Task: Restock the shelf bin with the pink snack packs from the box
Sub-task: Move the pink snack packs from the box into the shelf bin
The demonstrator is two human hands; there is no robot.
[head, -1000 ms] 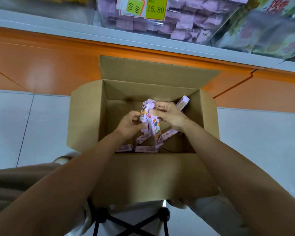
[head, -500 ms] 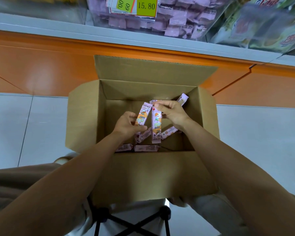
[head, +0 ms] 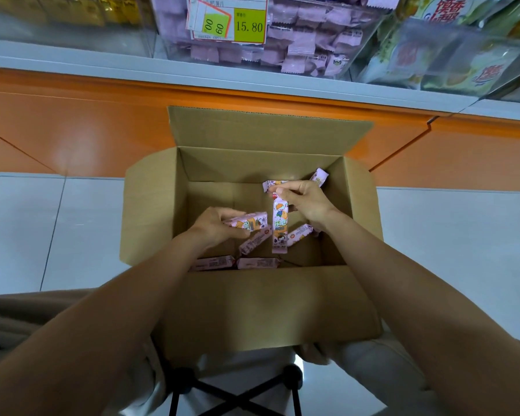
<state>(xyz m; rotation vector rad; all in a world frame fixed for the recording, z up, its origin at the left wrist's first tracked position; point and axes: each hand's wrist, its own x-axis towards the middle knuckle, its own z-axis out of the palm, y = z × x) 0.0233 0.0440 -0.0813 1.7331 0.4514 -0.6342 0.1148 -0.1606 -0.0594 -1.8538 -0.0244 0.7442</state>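
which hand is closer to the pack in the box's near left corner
Left. The left hand, gripping packs, is just beyond the corner pack; the right hand is farther back and right.

- Both arms are bare and reach forward and down, the left forearm [head: 117,310] from the lower left, the right forearm [head: 403,280] from the lower right, drawing together.
- The left hand [head: 213,228] has its fingers curled over a sideways pink pack [head: 251,223], thumb beneath.
- The right hand [head: 306,202] sits slightly farther out; thumb and forefinger pinch the top of a hanging pink pack [head: 279,226], the other fingers folded round more pack ends [head: 320,177].
- The hands are near each other but apart.
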